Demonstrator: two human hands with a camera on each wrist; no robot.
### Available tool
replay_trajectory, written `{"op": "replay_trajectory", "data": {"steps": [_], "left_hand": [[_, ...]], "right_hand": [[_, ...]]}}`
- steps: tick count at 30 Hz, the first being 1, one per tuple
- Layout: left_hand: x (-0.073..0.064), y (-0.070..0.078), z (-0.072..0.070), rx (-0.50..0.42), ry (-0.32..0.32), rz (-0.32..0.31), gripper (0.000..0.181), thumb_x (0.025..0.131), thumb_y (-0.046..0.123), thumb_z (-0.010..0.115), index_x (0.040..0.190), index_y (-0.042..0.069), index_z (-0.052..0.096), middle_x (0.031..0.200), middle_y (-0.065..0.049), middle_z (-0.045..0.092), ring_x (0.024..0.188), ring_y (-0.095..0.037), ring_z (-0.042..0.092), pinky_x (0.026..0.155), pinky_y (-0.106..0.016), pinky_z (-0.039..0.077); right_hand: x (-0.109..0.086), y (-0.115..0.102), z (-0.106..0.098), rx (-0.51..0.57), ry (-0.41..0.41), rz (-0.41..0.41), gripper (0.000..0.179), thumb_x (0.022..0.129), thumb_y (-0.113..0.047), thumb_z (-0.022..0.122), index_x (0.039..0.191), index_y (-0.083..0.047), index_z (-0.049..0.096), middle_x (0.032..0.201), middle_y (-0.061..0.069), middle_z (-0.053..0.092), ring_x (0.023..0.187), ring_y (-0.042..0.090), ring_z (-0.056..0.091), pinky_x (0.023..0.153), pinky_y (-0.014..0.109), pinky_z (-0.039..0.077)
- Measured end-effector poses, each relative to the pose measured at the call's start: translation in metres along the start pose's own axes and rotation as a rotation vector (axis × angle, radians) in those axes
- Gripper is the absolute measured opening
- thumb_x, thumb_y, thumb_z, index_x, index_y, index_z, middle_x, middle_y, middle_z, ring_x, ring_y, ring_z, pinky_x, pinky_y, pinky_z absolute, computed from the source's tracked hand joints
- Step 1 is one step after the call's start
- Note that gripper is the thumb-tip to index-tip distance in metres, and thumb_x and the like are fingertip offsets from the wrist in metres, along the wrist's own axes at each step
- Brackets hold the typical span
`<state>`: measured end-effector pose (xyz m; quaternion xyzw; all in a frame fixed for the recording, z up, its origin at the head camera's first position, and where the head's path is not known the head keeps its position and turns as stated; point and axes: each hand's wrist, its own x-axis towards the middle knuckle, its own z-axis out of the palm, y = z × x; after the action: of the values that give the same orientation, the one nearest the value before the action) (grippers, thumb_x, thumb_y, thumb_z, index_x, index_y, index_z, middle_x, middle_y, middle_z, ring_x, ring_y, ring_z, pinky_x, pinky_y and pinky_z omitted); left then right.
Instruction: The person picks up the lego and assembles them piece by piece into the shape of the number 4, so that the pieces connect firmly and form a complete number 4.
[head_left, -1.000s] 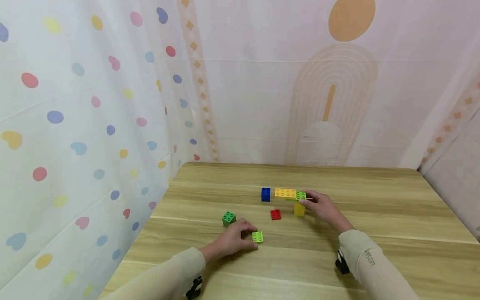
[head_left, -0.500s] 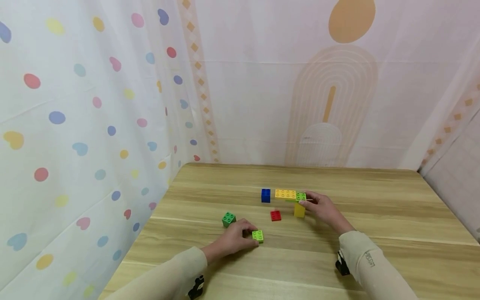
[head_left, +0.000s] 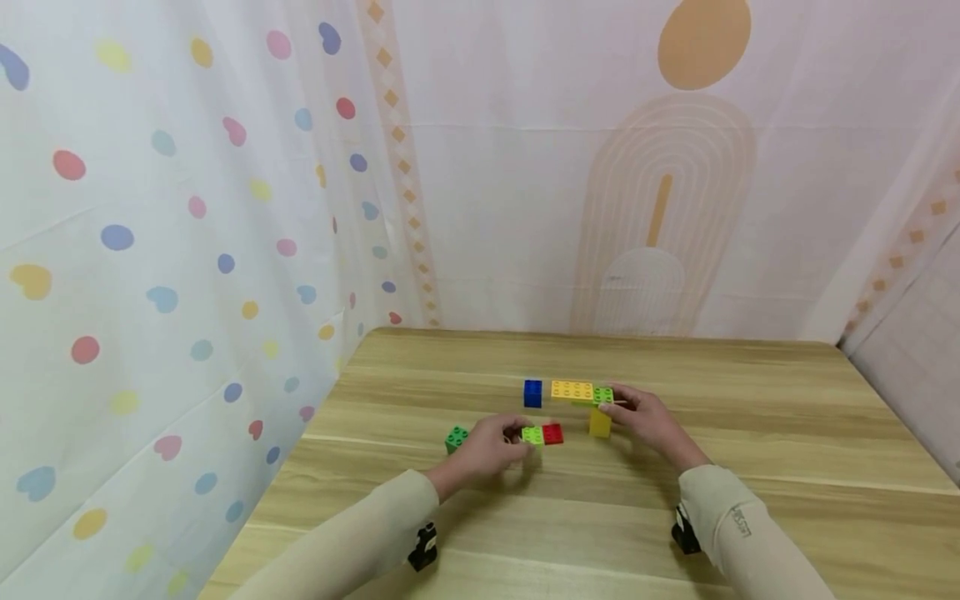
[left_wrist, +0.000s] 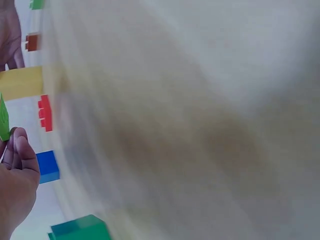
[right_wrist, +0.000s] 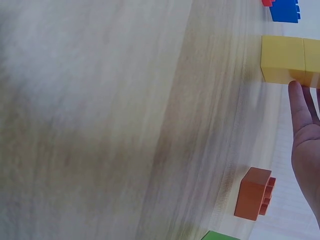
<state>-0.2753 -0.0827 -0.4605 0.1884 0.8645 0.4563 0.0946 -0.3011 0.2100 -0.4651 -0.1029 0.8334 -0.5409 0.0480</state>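
My left hand (head_left: pixel 491 450) pinches a lime-green toy brick (head_left: pixel 532 436) between thumb and fingers. In the left wrist view the brick is raised off the table. The lime-green brick appears beside a flat red brick (head_left: pixel 553 433) in the head view; I cannot tell whether they touch. My right hand (head_left: pixel 648 421) holds the right side of a toy-brick structure. It has a yellow base (head_left: pixel 599 422), a green brick (head_left: pixel 603 395) on top and a long yellow-orange brick (head_left: pixel 572 389) jutting left. In the right wrist view, fingertips touch the stacked yellow bricks (right_wrist: pixel 282 57).
A blue brick (head_left: pixel 532 393) stands left of the structure. Left of my left hand is a dark green brick (head_left: pixel 457 439), partly covered by it. An orange-brown brick (right_wrist: pixel 252 195) and a green one (right_wrist: pixel 220 235) show near my right hand. Patterned curtains (head_left: pixel 487 208) hang behind the table.
My left hand has moved forward and right with the lime-green brick, from the near table to beside the red brick. My right hand stays on the structure.
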Motion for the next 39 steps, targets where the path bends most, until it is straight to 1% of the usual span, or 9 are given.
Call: {"op": "replay_trajectory", "data": {"steps": [5,7,12,15,21,24,27,32,39], "left_hand": [[0.013,0.006,0.003,-0.043,-0.002,-0.009,0.036,0.092,0.025,0.071,0.125,0.010,0.067,0.094,0.001,0.063,0.083,-0.015,0.054,0.066,-0.028,0.047],[0.018,0.007,0.004,-0.059,0.002,-0.007,0.037,0.092,0.026,0.072,0.126,0.010,0.067,0.094,0.001,0.064,0.083,-0.015,0.055,0.067,-0.028,0.047],[0.025,0.007,0.006,-0.116,0.023,-0.028,0.039,0.090,0.025,0.075,0.124,0.009,0.067,0.096,0.000,0.064,0.086,-0.015,0.057,0.071,-0.029,0.050],[0.028,0.007,0.006,-0.122,0.038,-0.046,0.037,0.090,0.025,0.076,0.122,0.009,0.068,0.096,0.000,0.064,0.086,-0.016,0.056,0.071,-0.029,0.049],[0.035,0.004,0.008,-0.114,0.054,-0.047,0.036,0.089,0.027,0.077,0.122,0.014,0.070,0.095,0.000,0.064,0.086,-0.015,0.056,0.070,-0.029,0.048],[0.039,0.004,0.008,-0.127,0.060,-0.058,0.036,0.088,0.025,0.078,0.121,0.011,0.070,0.095,0.000,0.065,0.087,-0.015,0.058,0.071,-0.029,0.050],[0.044,0.005,0.008,-0.163,0.068,-0.074,0.035,0.088,0.021,0.078,0.119,0.008,0.070,0.096,-0.001,0.066,0.088,-0.016,0.059,0.074,-0.030,0.052],[0.051,0.006,0.006,-0.219,0.070,-0.095,0.038,0.088,0.015,0.077,0.124,0.006,0.067,0.099,-0.003,0.065,0.090,-0.017,0.060,0.076,-0.031,0.053],[0.056,0.011,0.007,-0.239,0.045,-0.112,0.044,0.089,0.016,0.076,0.129,0.003,0.063,0.103,-0.003,0.065,0.093,-0.017,0.061,0.079,-0.031,0.054]], "right_hand": [[-0.002,0.000,0.002,0.000,0.008,0.013,0.049,0.099,-0.026,0.064,0.139,0.000,0.054,0.124,0.017,0.062,0.105,0.023,0.059,0.086,0.035,0.051],[-0.002,0.000,0.002,-0.001,0.008,0.016,0.049,0.099,-0.026,0.064,0.139,0.000,0.054,0.124,0.017,0.062,0.106,0.023,0.059,0.086,0.034,0.051],[-0.003,0.000,0.003,-0.007,0.009,0.014,0.049,0.099,-0.026,0.064,0.139,0.002,0.054,0.125,0.018,0.061,0.107,0.024,0.059,0.087,0.034,0.051],[-0.004,-0.001,0.003,-0.008,0.007,0.010,0.050,0.099,-0.024,0.063,0.139,0.003,0.052,0.126,0.019,0.061,0.108,0.024,0.059,0.088,0.036,0.051],[-0.004,0.000,0.004,-0.001,0.002,0.014,0.049,0.099,-0.026,0.064,0.139,0.002,0.053,0.125,0.018,0.061,0.108,0.024,0.059,0.089,0.037,0.051],[-0.004,0.001,0.003,-0.004,0.002,0.013,0.050,0.099,-0.027,0.064,0.138,0.001,0.054,0.126,0.017,0.061,0.108,0.024,0.058,0.089,0.036,0.051],[-0.003,0.000,0.003,-0.017,0.007,0.008,0.050,0.099,-0.028,0.064,0.139,0.001,0.054,0.126,0.018,0.061,0.109,0.024,0.058,0.089,0.036,0.051],[-0.002,-0.003,0.001,-0.049,0.013,-0.001,0.050,0.099,-0.029,0.063,0.138,0.001,0.055,0.126,0.017,0.061,0.109,0.024,0.058,0.088,0.035,0.050],[-0.001,-0.002,0.001,-0.038,0.006,0.007,0.052,0.099,-0.030,0.063,0.139,0.001,0.053,0.127,0.017,0.061,0.110,0.024,0.058,0.088,0.035,0.051]]}}
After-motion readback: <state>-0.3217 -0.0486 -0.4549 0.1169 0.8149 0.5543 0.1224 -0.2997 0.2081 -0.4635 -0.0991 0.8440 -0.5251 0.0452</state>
